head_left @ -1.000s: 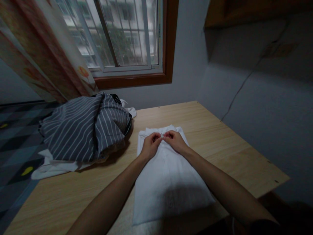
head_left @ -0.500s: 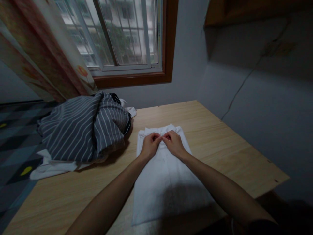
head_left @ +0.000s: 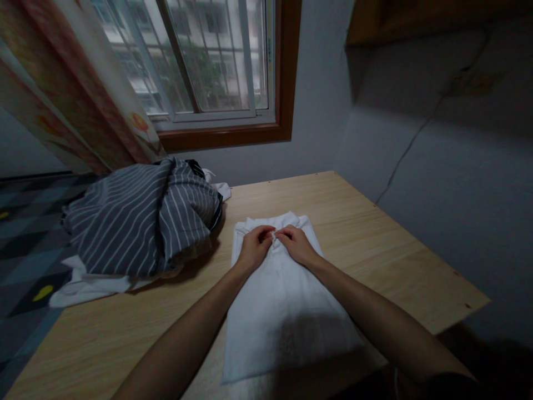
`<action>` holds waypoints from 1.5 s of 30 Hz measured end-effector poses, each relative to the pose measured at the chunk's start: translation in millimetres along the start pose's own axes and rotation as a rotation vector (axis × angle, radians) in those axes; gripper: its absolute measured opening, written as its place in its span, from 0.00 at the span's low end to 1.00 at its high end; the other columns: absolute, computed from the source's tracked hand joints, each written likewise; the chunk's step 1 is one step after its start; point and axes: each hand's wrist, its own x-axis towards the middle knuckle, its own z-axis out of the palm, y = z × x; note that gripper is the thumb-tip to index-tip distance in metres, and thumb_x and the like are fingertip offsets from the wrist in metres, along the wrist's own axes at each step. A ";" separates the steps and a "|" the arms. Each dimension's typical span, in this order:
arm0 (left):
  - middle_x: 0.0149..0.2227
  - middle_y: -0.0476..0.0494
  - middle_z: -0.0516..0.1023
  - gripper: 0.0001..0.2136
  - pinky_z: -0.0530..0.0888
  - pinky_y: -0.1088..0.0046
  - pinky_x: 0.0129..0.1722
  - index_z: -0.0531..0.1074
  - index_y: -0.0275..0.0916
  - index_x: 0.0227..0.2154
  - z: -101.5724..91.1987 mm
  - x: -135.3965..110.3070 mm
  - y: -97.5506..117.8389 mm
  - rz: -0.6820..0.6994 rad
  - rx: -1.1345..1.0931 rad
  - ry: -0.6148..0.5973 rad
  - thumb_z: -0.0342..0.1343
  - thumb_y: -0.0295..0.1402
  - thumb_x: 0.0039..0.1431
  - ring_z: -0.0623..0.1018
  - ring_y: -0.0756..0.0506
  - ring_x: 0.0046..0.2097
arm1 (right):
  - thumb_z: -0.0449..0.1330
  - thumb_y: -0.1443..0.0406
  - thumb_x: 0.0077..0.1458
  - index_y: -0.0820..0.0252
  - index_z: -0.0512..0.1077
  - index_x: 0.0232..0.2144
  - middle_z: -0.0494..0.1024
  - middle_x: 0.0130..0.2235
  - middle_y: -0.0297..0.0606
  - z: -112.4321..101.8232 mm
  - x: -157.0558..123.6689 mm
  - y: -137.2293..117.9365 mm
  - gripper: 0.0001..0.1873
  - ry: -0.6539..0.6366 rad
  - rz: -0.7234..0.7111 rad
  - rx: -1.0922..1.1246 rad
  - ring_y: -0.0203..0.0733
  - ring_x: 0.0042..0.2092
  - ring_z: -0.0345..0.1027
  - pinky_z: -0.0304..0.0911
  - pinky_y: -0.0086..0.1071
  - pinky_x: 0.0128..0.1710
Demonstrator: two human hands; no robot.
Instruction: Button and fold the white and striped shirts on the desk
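A folded white shirt (head_left: 275,322) lies flat on the wooden table in front of me, its collar end pointing away toward the window. Near the collar, my left hand (head_left: 256,244) pinches a bit of the white cloth between thumb and fingers. Close beside it, my right hand (head_left: 295,243) pinches the same gathered spot from the right. The cloth is slightly lifted and puckered between the fingertips. Whether a button is held there is too small to tell. Shadow covers the shirt's near end.
At the left of the table (head_left: 400,250) sits a heap of clothes, a dark striped garment (head_left: 145,216) on top and white cloth (head_left: 91,286) beneath. A wooden-framed window (head_left: 216,136) and a curtain (head_left: 83,83) are behind. A cable (head_left: 410,147) runs down the right wall.
The fingertips have parted slightly, and the white cloth between them is more puckered. Both hands stay at the collar. The heap of clothes has not moved.
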 end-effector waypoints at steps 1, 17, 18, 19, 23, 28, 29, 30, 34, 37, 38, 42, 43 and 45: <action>0.34 0.45 0.78 0.11 0.72 0.71 0.39 0.76 0.36 0.35 0.1 0.0 -0.4 -0.002 0.013 0.005 0.55 0.24 0.48 0.76 0.47 0.36 | 0.57 0.64 0.57 0.59 0.78 0.32 0.77 0.33 0.36 -0.9 -0.7 -1.1 0.09 -0.008 -0.011 0.001 0.39 0.37 0.69 0.62 0.32 0.40; 0.22 0.55 0.67 0.06 0.61 0.77 0.27 0.64 0.39 0.24 2.3 -3.7 6.6 -0.018 0.127 0.019 0.55 0.25 0.49 0.66 0.52 0.26 | 0.58 0.67 0.56 0.61 0.73 0.29 0.76 0.34 0.40 4.6 -11.1 -22.8 0.06 0.085 -0.007 -0.498 0.44 0.39 0.67 0.57 0.35 0.40; 0.22 0.55 0.66 0.06 0.61 0.77 0.27 0.63 0.39 0.23 2.2 -3.9 6.7 -0.010 0.134 0.018 0.55 0.25 0.49 0.65 0.52 0.26 | 0.57 0.67 0.57 0.61 0.73 0.29 0.76 0.34 0.41 4.4 -12.8 -25.4 0.06 0.079 -0.037 -0.560 0.45 0.41 0.67 0.56 0.36 0.41; 0.22 0.55 0.66 0.06 0.61 0.77 0.27 0.63 0.39 0.23 2.1 -4.2 6.6 -0.001 0.141 0.018 0.54 0.25 0.50 0.65 0.52 0.26 | 0.57 0.66 0.57 0.61 0.73 0.29 0.76 0.35 0.42 4.3 -14.4 -27.8 0.07 0.072 -0.059 -0.601 0.46 0.41 0.66 0.55 0.37 0.41; 0.22 0.54 0.67 0.07 0.61 0.76 0.27 0.60 0.39 0.22 2.4 -5.2 5.5 0.024 0.158 0.026 0.53 0.25 0.50 0.65 0.52 0.25 | 0.57 0.64 0.58 0.60 0.73 0.29 0.76 0.34 0.42 5.2 -18.1 -32.6 0.08 0.067 -0.074 -0.640 0.47 0.41 0.66 0.54 0.38 0.41; 0.23 0.53 0.69 0.06 0.62 0.76 0.28 0.62 0.39 0.22 3.2 -4.8 6.1 0.020 0.143 0.015 0.53 0.25 0.50 0.67 0.52 0.26 | 0.56 0.68 0.57 0.60 0.72 0.29 0.76 0.34 0.42 6.0 -15.3 -28.6 0.07 0.061 -0.025 -0.586 0.45 0.41 0.66 0.53 0.36 0.41; 0.23 0.53 0.70 0.06 0.62 0.76 0.28 0.63 0.39 0.22 3.1 -4.7 6.9 0.016 0.134 0.013 0.53 0.26 0.50 0.67 0.52 0.26 | 0.56 0.69 0.57 0.60 0.72 0.29 0.76 0.34 0.41 5.7 -14.2 -26.9 0.07 0.062 -0.008 -0.564 0.45 0.40 0.66 0.53 0.36 0.41; 0.23 0.53 0.70 0.05 0.63 0.76 0.28 0.63 0.38 0.22 2.9 -4.8 7.8 0.011 0.129 0.009 0.53 0.26 0.49 0.67 0.51 0.26 | 0.56 0.69 0.57 0.60 0.72 0.29 0.76 0.34 0.40 5.3 -13.1 -25.0 0.07 0.063 0.007 -0.537 0.44 0.40 0.67 0.53 0.35 0.41; 0.23 0.53 0.70 0.06 0.62 0.76 0.28 0.63 0.39 0.21 1.5 -6.3 11.6 0.008 0.158 0.020 0.54 0.26 0.49 0.67 0.51 0.26 | 0.56 0.69 0.57 0.61 0.72 0.29 0.75 0.33 0.37 3.7 -10.0 -18.4 0.06 0.057 0.013 -0.408 0.40 0.38 0.67 0.55 0.32 0.39; 0.23 0.53 0.70 0.08 0.62 0.76 0.28 0.60 0.39 0.21 1.1 -7.6 13.0 0.040 0.210 0.050 0.54 0.26 0.49 0.67 0.51 0.26 | 0.56 0.68 0.57 0.61 0.72 0.29 0.75 0.33 0.37 3.6 -11.2 -18.6 0.06 0.076 -0.015 -0.398 0.40 0.37 0.67 0.55 0.32 0.39; 0.23 0.53 0.70 0.08 0.62 0.76 0.28 0.59 0.40 0.21 1.3 -7.9 13.3 0.045 0.226 0.057 0.54 0.26 0.49 0.67 0.51 0.26 | 0.56 0.68 0.57 0.61 0.72 0.29 0.75 0.33 0.38 3.7 -12.1 -19.8 0.06 0.090 -0.023 -0.419 0.41 0.38 0.67 0.55 0.33 0.39; 0.22 0.54 0.68 0.10 0.61 0.75 0.27 0.57 0.40 0.20 2.4 -8.9 13.5 0.041 0.273 0.067 0.54 0.26 0.49 0.66 0.51 0.25 | 0.57 0.67 0.56 0.60 0.73 0.28 0.76 0.33 0.39 4.9 -15.6 -26.4 0.06 0.128 -0.034 -0.503 0.43 0.39 0.67 0.54 0.35 0.41; 0.22 0.54 0.68 0.10 0.61 0.75 0.27 0.57 0.40 0.20 2.6 -9.4 13.5 0.049 0.285 0.066 0.54 0.26 0.49 0.66 0.51 0.25 | 0.58 0.67 0.56 0.60 0.73 0.28 0.76 0.33 0.39 5.2 -15.8 -27.4 0.06 0.129 -0.023 -0.505 0.43 0.39 0.67 0.55 0.35 0.41; 0.21 0.54 0.67 0.10 0.61 0.75 0.27 0.57 0.40 0.20 2.9 -10.5 13.7 0.071 0.317 0.061 0.54 0.26 0.49 0.66 0.51 0.25 | 0.58 0.67 0.56 0.60 0.73 0.27 0.76 0.33 0.39 5.7 -15.5 -27.8 0.06 0.120 0.001 -0.496 0.44 0.39 0.68 0.55 0.35 0.41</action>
